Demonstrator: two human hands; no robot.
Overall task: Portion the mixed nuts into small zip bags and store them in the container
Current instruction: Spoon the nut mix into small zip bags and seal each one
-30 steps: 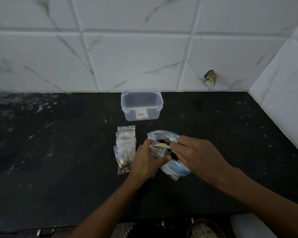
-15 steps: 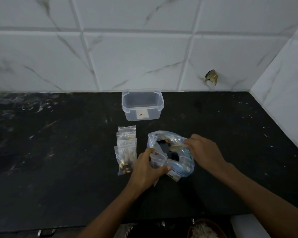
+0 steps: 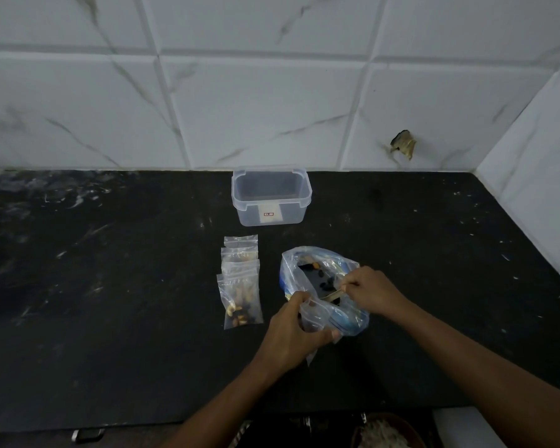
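The black counter (image 3: 110,318), streaked and flecked with pale marks, runs beneath both hands and meets white marble-veined wall tiles (image 3: 256,108) beyond them; a second tiled wall closes the corner off to the right of the right hand, and a chipped, brownish hole (image 3: 403,144) breaks the tile beyond that hand.

Between and just beyond the hands lies the big clear bag of mixed nuts (image 3: 320,273), its mouth open and dark nuts showing inside. Straight past it, against the wall, stands the clear container (image 3: 271,197), lidless, with a small label on its near side. Left of the left hand lies an overlapping row of small zip bags (image 3: 241,279), the nearest one holding nuts.

The left hand (image 3: 293,334) grips a small zip bag (image 3: 317,315) with curled fingers, holding it at the big bag's near edge. The right hand (image 3: 374,291) pinches a pale spoon (image 3: 332,295) whose bowl points toward the small bag's mouth. Half a second ago the right hand was further out over the big bag's middle; it has since drawn back toward the left hand.
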